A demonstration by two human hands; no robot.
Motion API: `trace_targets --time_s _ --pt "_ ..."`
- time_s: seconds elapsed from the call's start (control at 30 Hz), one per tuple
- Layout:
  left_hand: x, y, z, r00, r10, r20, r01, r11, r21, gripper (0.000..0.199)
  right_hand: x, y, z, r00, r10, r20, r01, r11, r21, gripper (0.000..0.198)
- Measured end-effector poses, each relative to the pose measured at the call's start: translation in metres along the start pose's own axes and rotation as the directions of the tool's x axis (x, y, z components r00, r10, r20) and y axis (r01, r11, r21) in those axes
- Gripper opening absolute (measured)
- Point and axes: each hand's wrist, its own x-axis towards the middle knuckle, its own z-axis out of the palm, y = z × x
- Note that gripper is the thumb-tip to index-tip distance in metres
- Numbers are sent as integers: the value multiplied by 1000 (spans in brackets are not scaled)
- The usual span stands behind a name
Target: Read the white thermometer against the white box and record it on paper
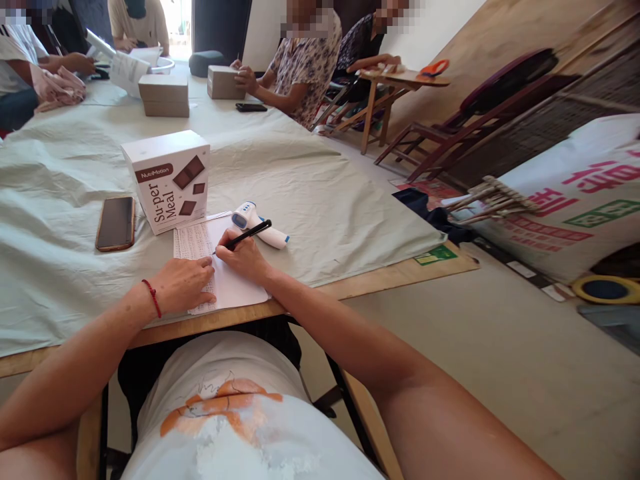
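A black pen (256, 230) is gripped in my right hand (244, 257), its tip on or just above an open notebook (243, 291). Dense handwriting covers the notebook's left page, while the right page looks mostly blank. My left hand (183, 285) lies flat with fingers stretched over the written page; a red string bracelet (152, 298) circles that wrist. Just beyond my right hand rests a white and blue handheld thermometer (260, 225). Behind the notebook stands a white "Su-per Meal" box (170, 180). A phone (115, 223) lies left of the box.
A pale green cloth (310, 193) covers the table. Farther back are two brown boxes (164, 97) (225, 83) and a dark phone (251, 107). Several people sit around the table. At right stand a folding chair (450, 133), a small wooden table (400, 79) and a large printed sack (575, 193).
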Motion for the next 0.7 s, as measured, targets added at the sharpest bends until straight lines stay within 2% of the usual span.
trace_targets --time_s 0.7 --pt "1 0 1 1000 -3 -8 3 1000 4 30 1 -2 -1 1000 7 -5 -7 1000 5 12"
